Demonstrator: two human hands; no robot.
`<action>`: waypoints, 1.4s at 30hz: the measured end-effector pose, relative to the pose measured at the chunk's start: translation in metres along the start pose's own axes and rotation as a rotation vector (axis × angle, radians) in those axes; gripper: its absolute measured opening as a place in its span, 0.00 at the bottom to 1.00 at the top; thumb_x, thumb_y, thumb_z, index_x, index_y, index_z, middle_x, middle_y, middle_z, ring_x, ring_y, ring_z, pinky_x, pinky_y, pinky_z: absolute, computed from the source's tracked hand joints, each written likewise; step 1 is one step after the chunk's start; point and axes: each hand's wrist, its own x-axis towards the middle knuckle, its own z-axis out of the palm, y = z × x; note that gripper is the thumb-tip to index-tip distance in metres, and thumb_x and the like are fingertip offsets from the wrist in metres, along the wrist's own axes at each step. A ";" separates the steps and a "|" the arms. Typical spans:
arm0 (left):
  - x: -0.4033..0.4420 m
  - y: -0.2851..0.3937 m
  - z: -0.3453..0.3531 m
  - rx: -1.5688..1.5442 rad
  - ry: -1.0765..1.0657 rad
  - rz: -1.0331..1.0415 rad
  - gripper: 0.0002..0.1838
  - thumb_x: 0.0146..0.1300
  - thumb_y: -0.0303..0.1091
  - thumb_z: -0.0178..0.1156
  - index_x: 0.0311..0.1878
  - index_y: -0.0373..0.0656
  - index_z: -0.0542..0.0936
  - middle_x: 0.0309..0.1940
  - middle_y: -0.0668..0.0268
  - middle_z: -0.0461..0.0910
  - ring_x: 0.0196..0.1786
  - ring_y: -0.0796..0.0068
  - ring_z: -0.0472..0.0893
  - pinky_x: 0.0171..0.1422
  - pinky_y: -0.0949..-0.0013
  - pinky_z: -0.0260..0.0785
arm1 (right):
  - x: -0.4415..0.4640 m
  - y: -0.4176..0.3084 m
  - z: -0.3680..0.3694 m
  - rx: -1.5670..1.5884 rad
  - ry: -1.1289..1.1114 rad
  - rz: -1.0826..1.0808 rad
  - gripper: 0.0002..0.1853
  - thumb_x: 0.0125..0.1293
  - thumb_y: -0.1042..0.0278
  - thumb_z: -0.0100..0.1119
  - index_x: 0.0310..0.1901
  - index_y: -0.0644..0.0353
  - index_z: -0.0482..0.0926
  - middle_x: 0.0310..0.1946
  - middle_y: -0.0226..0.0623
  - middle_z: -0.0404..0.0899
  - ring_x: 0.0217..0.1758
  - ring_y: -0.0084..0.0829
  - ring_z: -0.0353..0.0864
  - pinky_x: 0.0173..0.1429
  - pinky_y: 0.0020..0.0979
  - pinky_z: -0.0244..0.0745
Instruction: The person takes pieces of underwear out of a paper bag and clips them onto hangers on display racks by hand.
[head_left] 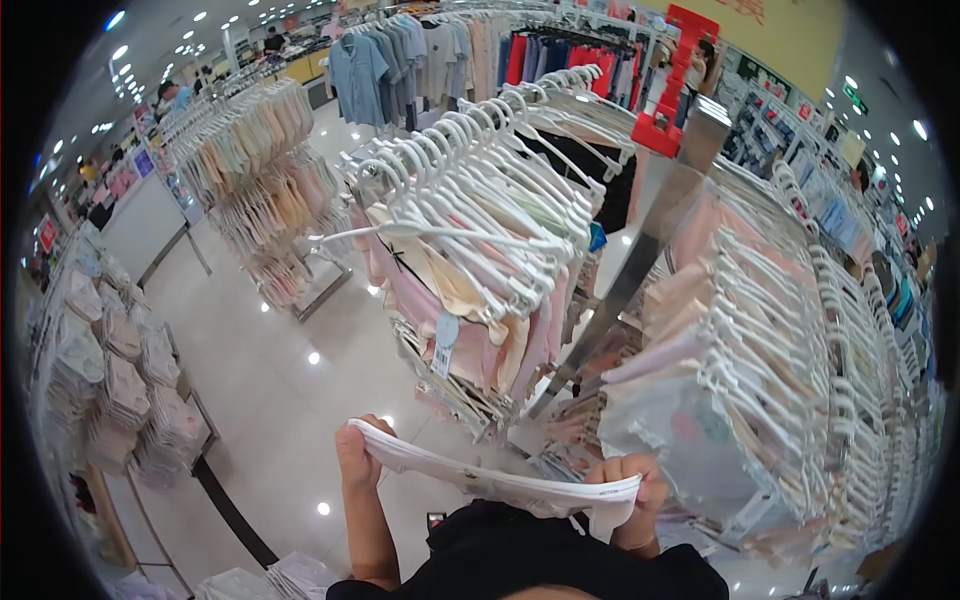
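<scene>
You stretch a pair of white underpants [500,486] between both hands on a shop floor, the garment pulled out in front of your black shirt [530,550] and below the central row of white hangers [470,235]. Your left hand [358,455], fingers curled shut, pinches one end of the waistband; your right hand [634,484], fingers bent around the opposite end, grips beside small dark lettering on the band, too small to read. The waistband sags slightly between the two grips.

Pink, cream and pale green garments hang from the central row, with a light-blue tag [443,345] dangling at its near end. Just right of the row, a broad chrome post [640,260] slants through the scene; farther right stands a second bank of white hangers [765,330] carrying pale clothing. A two-tier rack of pastel underwear [250,130] stands to the row's left, while folded white and pink garments [75,345] fill a display farther left. Beyond the row hang a blue short-sleeved shirt [358,80] and a line of other tops. Glossy pale floor tiles [290,400] reflect the ceiling lights to the row's lower left.
</scene>
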 end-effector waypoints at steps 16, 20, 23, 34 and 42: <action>0.060 0.004 0.003 0.455 0.421 0.194 0.20 0.59 0.46 0.40 0.22 0.39 0.65 0.14 0.70 0.63 0.18 0.84 0.62 0.21 0.81 0.53 | 0.046 0.024 -0.039 0.219 -0.110 0.079 0.10 0.54 0.62 0.46 0.21 0.58 0.66 0.21 0.29 0.63 0.23 0.24 0.59 0.31 0.27 0.55; 0.084 0.009 0.009 0.460 0.325 0.205 0.19 0.57 0.45 0.43 0.23 0.37 0.70 0.16 0.68 0.67 0.20 0.82 0.66 0.23 0.81 0.56 | 0.057 0.024 -0.038 0.158 -0.230 0.032 0.10 0.55 0.62 0.45 0.21 0.58 0.66 0.21 0.28 0.64 0.22 0.24 0.60 0.30 0.27 0.55; 0.101 0.017 0.002 0.762 0.038 0.251 0.14 0.53 0.39 0.49 0.23 0.37 0.71 0.17 0.64 0.69 0.19 0.76 0.68 0.22 0.77 0.58 | 0.066 0.037 -0.035 0.163 -0.261 0.026 0.11 0.54 0.63 0.46 0.21 0.59 0.66 0.20 0.29 0.65 0.22 0.25 0.61 0.29 0.27 0.55; 0.184 0.056 -0.060 1.124 -0.490 0.224 0.08 0.47 0.29 0.56 0.19 0.39 0.68 0.09 0.60 0.64 0.12 0.63 0.66 0.16 0.70 0.56 | 0.134 0.084 0.055 -0.422 -0.420 -0.213 0.10 0.47 0.67 0.52 0.23 0.67 0.71 0.22 0.41 0.71 0.20 0.31 0.67 0.26 0.30 0.60; 0.218 0.054 -0.079 0.780 -0.678 -0.012 0.12 0.55 0.32 0.49 0.20 0.35 0.69 0.09 0.64 0.62 0.13 0.79 0.62 0.17 0.75 0.54 | 0.182 0.090 0.140 -1.533 -0.563 -0.646 0.12 0.39 0.69 0.59 0.27 0.64 0.73 0.24 0.37 0.73 0.27 0.35 0.72 0.29 0.29 0.65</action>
